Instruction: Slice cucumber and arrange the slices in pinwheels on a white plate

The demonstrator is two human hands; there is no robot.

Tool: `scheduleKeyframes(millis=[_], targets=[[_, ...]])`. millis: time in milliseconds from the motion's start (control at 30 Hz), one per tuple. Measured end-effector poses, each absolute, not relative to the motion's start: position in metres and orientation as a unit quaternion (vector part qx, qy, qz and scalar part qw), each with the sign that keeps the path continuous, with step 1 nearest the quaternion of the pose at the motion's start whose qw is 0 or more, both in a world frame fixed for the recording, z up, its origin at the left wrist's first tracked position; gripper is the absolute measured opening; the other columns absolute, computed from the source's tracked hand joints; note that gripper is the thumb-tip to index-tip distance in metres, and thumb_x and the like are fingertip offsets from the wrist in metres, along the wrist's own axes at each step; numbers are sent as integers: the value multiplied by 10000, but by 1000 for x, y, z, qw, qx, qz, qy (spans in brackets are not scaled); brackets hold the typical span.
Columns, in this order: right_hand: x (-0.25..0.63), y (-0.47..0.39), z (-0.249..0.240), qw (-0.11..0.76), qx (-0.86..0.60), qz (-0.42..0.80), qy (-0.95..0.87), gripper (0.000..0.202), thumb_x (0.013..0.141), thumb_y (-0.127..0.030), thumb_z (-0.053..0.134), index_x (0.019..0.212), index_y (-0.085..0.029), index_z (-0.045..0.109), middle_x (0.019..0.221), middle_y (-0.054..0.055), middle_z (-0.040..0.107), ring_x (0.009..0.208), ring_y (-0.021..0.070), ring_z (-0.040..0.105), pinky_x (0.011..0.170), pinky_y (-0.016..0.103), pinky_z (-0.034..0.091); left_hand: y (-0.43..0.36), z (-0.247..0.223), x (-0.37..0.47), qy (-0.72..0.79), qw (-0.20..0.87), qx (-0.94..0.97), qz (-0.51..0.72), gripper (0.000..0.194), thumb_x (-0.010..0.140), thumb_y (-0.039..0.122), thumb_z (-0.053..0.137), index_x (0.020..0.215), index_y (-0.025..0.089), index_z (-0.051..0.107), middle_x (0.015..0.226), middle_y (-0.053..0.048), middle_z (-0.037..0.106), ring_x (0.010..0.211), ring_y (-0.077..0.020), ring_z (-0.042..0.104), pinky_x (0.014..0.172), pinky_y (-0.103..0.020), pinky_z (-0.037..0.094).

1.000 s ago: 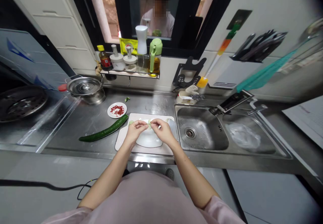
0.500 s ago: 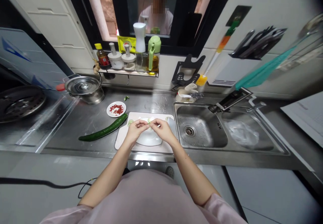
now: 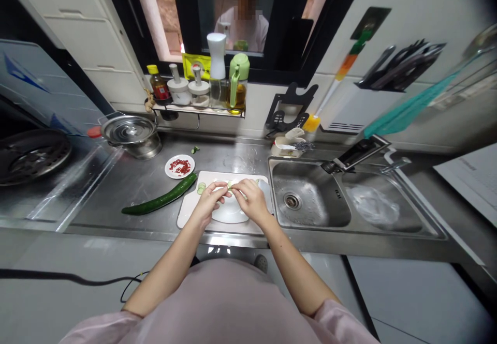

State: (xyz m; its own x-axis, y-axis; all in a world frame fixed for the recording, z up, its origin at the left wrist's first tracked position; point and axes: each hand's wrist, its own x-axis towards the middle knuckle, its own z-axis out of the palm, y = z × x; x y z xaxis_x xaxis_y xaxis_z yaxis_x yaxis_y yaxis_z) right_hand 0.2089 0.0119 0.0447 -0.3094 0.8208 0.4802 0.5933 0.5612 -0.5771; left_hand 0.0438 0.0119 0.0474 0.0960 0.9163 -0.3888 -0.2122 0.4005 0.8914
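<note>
Over a white plate [image 3: 229,214], my left hand [image 3: 212,199] and my right hand [image 3: 249,197] meet fingertip to fingertip. Both pinch a small pale-green cucumber slice [image 3: 230,184], mostly covered by the fingers. The plate rests on a pale cutting board [image 3: 186,214]. A few cut cucumber slices [image 3: 201,188] lie at the board's upper left, beside my left hand. Past my right hand, a broad metal blade [image 3: 264,188] lies on the board's right side, partly hidden. One long dark-green cucumber [image 3: 161,200] sits on the counter left of the board.
A small dish of chopped red pieces [image 3: 179,166] and a green cucumber scrap [image 3: 194,150] lie behind the cucumber. To the right is the sink [image 3: 310,194]. A lidded pot [image 3: 134,137] stands at left. Seasoning bottles line a wall rack [image 3: 202,110].
My left hand has turned slightly, with its fingers curled further under the slice. My right hand stays nearly in place. The view has shifted a little.
</note>
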Motion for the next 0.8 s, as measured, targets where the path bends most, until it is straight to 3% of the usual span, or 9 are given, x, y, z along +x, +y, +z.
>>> scheduleKeyframes(millis=[233,433,800], targets=[[212,9,39,367,-445,129,-807,231,963,-320,469,976,-227,680,894,68,614,889,208,530,807,338,427,13,43,44,535,626,358,441,514,582,364,755,1043,184,616,713,-10,683,544,-77,517,477,-181,245],[211,7,34,364,-452,146,-801,211,956,-305,478,944,-209,665,895,69,618,902,205,532,813,330,421,12,38,46,506,594,379,497,493,569,342,785,993,177,593,667,25,657,673,-118,609,690,-231,422],[203,11,24,411,-473,261,-735,141,880,-271,545,792,-203,632,790,27,627,819,164,560,750,285,429,13,31,46,475,579,406,524,449,644,316,765,1025,182,569,694,39,629,657,-93,584,712,-231,420]])
